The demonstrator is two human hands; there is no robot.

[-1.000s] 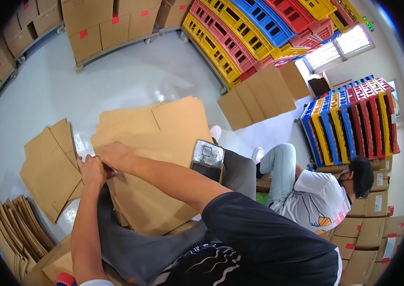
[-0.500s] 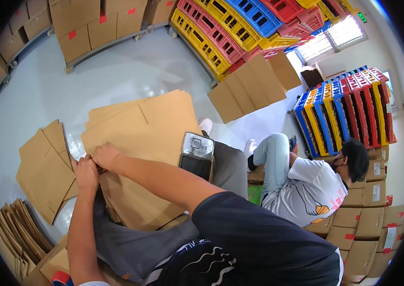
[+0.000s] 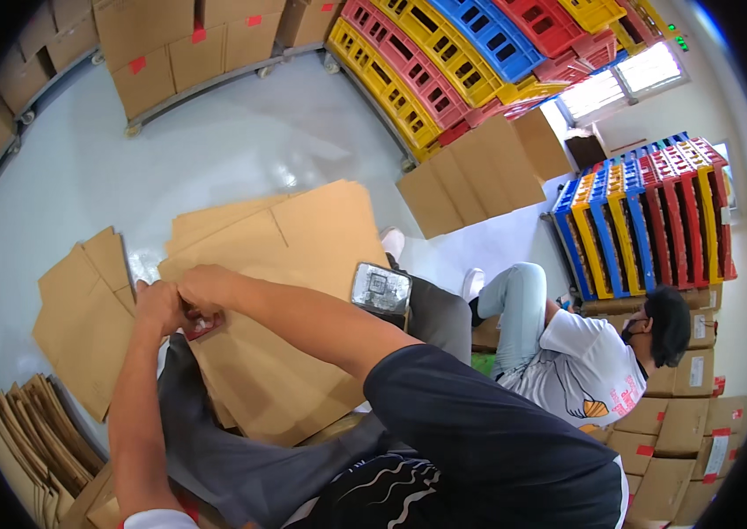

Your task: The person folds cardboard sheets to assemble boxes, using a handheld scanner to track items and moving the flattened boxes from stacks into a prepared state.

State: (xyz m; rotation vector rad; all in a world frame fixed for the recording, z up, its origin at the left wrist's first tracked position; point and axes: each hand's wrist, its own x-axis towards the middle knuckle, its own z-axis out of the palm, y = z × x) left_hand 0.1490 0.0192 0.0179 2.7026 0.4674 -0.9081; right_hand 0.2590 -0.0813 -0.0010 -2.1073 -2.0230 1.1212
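- In the head view, the left hand [image 3: 160, 307] is curling its fingers in at the near-left edge of a stack of flat cardboard sheets [image 3: 298, 256]; whether it is gripping anything, I cannot tell.
- The right hand [image 3: 206, 289] is meeting it there, knuckles up and fingers bent under; its hold is hidden too.
- A small red-and-white item [image 3: 208, 326] is showing just below the right hand, partly covered.
- The stack is lying in front of the person, between the legs.
- A smaller cardboard pile [image 3: 78, 326] is lying on the floor [image 3: 206, 159] to the left.
- A silvery box [image 3: 381, 288] is sitting by the stack's right edge.
- A co-worker [image 3: 581, 366] in a white shirt is sitting at the right.
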